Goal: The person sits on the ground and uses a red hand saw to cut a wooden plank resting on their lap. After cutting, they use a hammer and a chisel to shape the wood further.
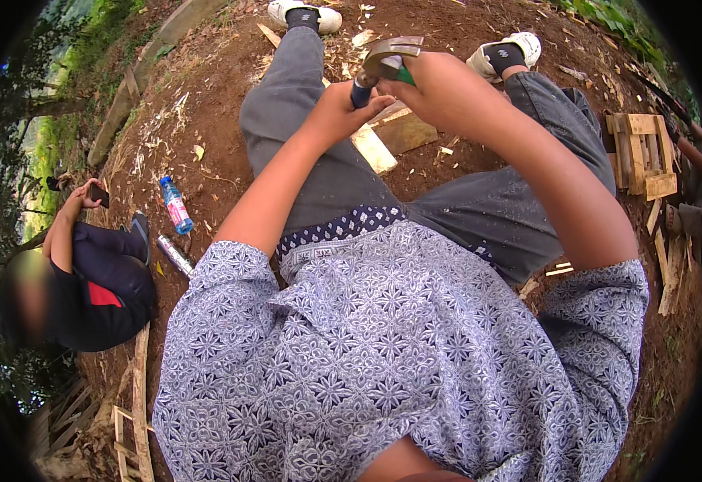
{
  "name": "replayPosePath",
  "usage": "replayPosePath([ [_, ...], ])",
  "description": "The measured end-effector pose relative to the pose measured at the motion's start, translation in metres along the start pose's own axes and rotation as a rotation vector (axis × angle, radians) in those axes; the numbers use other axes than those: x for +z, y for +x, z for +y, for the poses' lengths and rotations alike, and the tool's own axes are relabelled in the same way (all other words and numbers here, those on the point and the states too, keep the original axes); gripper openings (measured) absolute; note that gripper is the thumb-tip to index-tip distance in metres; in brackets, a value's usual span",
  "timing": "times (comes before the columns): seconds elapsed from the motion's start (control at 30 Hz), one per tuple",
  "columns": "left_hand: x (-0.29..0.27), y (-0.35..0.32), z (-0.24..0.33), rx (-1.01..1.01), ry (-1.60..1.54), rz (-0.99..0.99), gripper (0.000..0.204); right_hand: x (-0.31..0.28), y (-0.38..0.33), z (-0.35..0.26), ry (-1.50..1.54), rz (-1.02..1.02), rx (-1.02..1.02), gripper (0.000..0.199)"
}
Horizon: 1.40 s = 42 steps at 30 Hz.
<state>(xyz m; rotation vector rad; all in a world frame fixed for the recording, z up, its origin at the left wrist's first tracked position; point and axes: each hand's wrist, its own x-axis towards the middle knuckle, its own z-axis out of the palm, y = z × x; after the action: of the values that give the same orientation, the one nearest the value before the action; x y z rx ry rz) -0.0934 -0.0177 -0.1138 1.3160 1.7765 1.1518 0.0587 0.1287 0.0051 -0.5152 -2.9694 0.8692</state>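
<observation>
My right hand [443, 92] is closed around a claw hammer [391, 58], with a bit of green grip showing beside the fingers. The hammer's face is at the top end of a dark blue tool handle [360, 94], seemingly touching it. That handle stands in my closed left hand [339, 114]; its lower part is hidden, so I cannot tell the tool's kind. Below my hands, between my outstretched legs, lie a pale piece of wood [375, 150] and a flat brown board [405, 133] on the soil.
At left, another person [102, 273] sits holding a phone [99, 194]. A plastic bottle [176, 206] and a silver can [175, 255] lie near my left side. Wood chips litter the brown ground. A small wooden frame [642, 154] stands at right, with loose wood strips [666, 269] nearby.
</observation>
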Motion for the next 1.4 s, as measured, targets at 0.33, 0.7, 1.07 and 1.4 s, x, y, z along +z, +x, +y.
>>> replayPosePath([
  [0.33, -0.005, 0.001, -0.001, -0.057, -0.011, 0.029, 0.034, -0.014, 0.013, -0.008, 0.118, 0.244, -0.056, 0.038],
  [0.7, 0.0, 0.003, -0.001, -0.07, -0.038, 0.045, 0.037, -0.02, 0.02, -0.015, 0.245, 0.159, -0.022, 0.036],
  [1.07, -0.007, -0.001, -0.014, -0.163, -0.143, 0.114, 0.037, -0.023, 0.03, -0.017, 0.142, 0.17, -0.051, 0.037],
  [1.4, -0.001, -0.002, -0.011, -0.146, -0.142, 0.084, 0.035, -0.015, 0.025, -0.006, 0.21, 0.2, -0.032, 0.038],
])
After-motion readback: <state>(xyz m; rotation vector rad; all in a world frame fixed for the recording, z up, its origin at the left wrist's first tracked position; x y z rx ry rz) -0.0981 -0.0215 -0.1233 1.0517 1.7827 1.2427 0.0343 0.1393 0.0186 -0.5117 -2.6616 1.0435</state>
